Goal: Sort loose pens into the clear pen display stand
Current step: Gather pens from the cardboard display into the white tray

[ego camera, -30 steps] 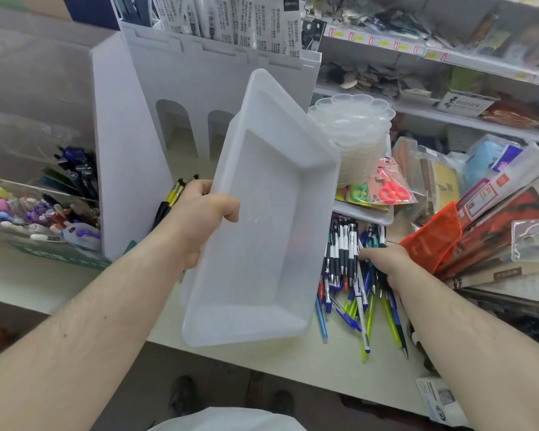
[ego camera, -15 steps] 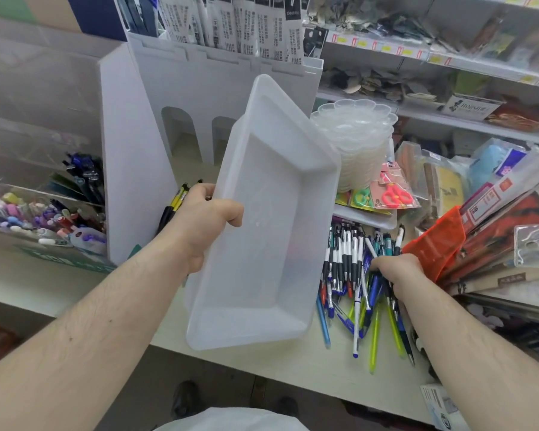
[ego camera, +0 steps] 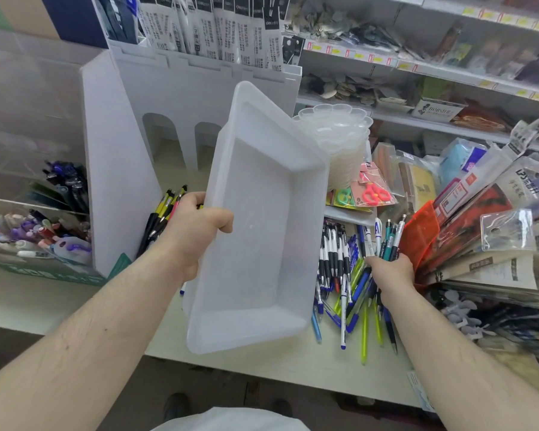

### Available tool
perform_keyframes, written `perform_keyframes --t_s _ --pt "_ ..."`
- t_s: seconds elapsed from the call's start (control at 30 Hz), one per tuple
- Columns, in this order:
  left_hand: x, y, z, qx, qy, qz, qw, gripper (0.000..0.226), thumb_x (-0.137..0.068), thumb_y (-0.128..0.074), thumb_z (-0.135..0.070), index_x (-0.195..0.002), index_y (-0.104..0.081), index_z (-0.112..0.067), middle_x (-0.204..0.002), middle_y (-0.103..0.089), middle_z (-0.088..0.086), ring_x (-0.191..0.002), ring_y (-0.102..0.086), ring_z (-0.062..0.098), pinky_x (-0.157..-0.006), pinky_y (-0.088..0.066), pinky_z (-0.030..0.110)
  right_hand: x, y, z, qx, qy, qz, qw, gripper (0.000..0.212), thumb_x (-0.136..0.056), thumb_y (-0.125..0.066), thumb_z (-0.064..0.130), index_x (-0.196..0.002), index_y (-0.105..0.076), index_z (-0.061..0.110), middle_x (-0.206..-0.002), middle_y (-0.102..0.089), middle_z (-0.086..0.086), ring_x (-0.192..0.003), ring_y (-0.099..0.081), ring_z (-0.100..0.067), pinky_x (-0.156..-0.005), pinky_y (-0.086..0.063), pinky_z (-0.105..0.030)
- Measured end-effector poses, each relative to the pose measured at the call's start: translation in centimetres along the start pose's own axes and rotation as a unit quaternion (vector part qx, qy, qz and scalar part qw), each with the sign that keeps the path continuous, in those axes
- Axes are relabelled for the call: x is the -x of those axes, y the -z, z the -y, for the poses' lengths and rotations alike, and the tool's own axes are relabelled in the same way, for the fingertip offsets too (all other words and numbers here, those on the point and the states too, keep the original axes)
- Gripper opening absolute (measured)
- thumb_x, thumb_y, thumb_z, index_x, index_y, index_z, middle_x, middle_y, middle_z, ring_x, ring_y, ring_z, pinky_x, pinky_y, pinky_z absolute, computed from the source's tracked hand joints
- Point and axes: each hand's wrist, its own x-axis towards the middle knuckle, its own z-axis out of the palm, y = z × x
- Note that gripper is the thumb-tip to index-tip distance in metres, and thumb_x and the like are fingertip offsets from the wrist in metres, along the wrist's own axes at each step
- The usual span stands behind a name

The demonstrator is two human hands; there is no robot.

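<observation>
Pens [ego camera: 339,269], light, stiff, slippery, are best gripped mid-barrel; a bunch is clutched by right hand [ego camera: 389,270]; empty translucent tray [ego camera: 262,231] is gripped by left hand [ego camera: 196,225].

light: bright, even, soft shadows | blur: my view's right shelves smeared | edges: wide-angle bowing

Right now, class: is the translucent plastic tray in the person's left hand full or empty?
Empty. The tray, gripped at its rim by the left hand, is tilted towards the camera, and its bare inside holds no pens.
</observation>
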Motion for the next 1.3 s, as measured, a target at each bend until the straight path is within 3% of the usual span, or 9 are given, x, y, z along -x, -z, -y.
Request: perform_keyframes --t_s 0.1,0.27,0.4,0.5,0.63,0.83,1.07,1.23,1.3 --pt "0.1 0.2 0.1 0.002 -0.004 0.003 1.0 0.063 -0.048 -0.056 -0.01 -0.11 -0.052 -0.017 -0.098 -0.061 0.011 -0.082 -0.061 0.035 -0.069 -0.054 0.049 0.5 0.0 0.1 0.025 0.015 -0.032 0.999 0.042 -0.083 -0.071 0.017 -0.121 -0.055 0.01 -0.105 -0.062 -0.009 -0.088 -0.06 -0.03 -0.072 -0.047 -0.036" --pt "0.2 0.3 -0.1 0.015 -0.014 0.004 1.0 0.063 -0.049 -0.055 -0.01 -0.111 -0.051 -0.016 -0.096 -0.061 0.01 -0.081 -0.061 0.034 -0.067 -0.054 0.047 1.3 0.4 0.5 -0.012 0.028 -0.039 0.999 0.029 -0.08 -0.071 0.014 -0.108 -0.061 0.01 -0.094 -0.066 -0.009 -0.072 -0.059 -0.024 -0.061 -0.044 -0.03" --pt "0.3 0.3 -0.3 0.036 -0.021 0.001 0.999 0.052 -0.048 -0.053 -0.009 -0.1 -0.051 -0.018 -0.091 -0.059 0.008 -0.075 -0.06 0.03 -0.062 -0.053 0.04 1.5 1.4 0.8 -0.159 -0.035 0.041 0.986 0.022 -0.082 -0.069 0.005 -0.103 -0.062 0.006 -0.078 -0.059 -0.008 -0.061 -0.054 -0.02 -0.061 -0.046 -0.033" --pt "0.3 0.2 -0.3 0.043 -0.018 0.004 0.999 0.05 -0.049 -0.053 -0.008 -0.097 -0.051 -0.017 -0.087 -0.06 0.009 -0.071 -0.06 0.03 -0.061 -0.053 0.039 2.2 2.2 1.1 -0.257 -0.096 0.133 0.952 0.004 -0.091 -0.064 0.006 -0.092 -0.061 0.004 -0.064 -0.057 -0.006 -0.051 -0.055 -0.017 -0.05 -0.049 -0.027" --pt "0.2 0.1 -0.3 0.053 -0.016 0.013 0.998 0.036 -0.064 -0.056 -0.002 -0.097 -0.051 -0.015 -0.085 -0.061 0.009 -0.068 -0.06 0.031 -0.062 -0.053 0.04 3.7 2.9 1.7 -0.328 -0.127 0.216 0.911 0.013 -0.097 -0.054 0.007 -0.086 -0.06 0.003 -0.061 -0.062 -0.004 -0.05 -0.06 -0.011 -0.046 -0.053 -0.019" --pt "-0.4 0.2 0.3 0.066 0.001 0.028 0.997 0.062 -0.049 -0.053 -0.007 -0.112 -0.051 -0.01 -0.091 -0.061 0.013 -0.073 -0.061 0.034 -0.062 -0.054 0.043 6.3 3.2 3.6 -0.396 -0.117 0.261 0.873 0.012 -0.096 -0.049 0.001 -0.09 -0.059 0.001 -0.067 -0.062 -0.005 -0.056 -0.061 -0.011 -0.046 -0.052 -0.021" --pt "-0.7 -0.3 0.4 0.103 0.013 0.052 0.993 0.064 -0.049 -0.05 -0.006 -0.113 -0.052 -0.006 -0.085 -0.057 0.012 -0.058 -0.061 0.028 -0.053 -0.052 0.037 10.7 -0.2 7.9 -0.213 0.124 0.216 0.945 0.025 -0.087 -0.057 -0.013 -0.092 -0.056 0.011 -0.078 -0.06 -0.007 -0.061 -0.059 -0.018 -0.053 -0.049 -0.027" --pt "-0.7 -0.3 0.1 0.123 0.001 0.061 0.99 0.065 -0.049 -0.052 -0.008 -0.114 -0.052 -0.008 -0.088 -0.053 0.013 -0.066 -0.058 0.031 -0.058 -0.052 0.041 12.8 -3.4 7.3 -0.081 0.162 0.174 0.968 0.028 -0.082 -0.065 0.001 -0.103 -0.059 0.019 -0.093 -0.066 -0.005 -0.076 -0.06 -0.018 -0.067 -0.053 -0.035" --pt "-0.6 -0.4 -0.1 0.123 -0.006 0.064 0.99 0.065 -0.048 -0.052 -0.008 -0.113 -0.052 -0.007 -0.089 -0.053 0.013 -0.067 -0.058 0.031 -0.057 -0.052 0.04 13.2 -4.2 6.6 -0.044 0.178 0.157 0.97 0.028 -0.082 -0.065 0.006 -0.104 -0.059 0.023 -0.09 -0.066 0.003 -0.077 -0.06 -0.013 -0.062 -0.047 -0.026"
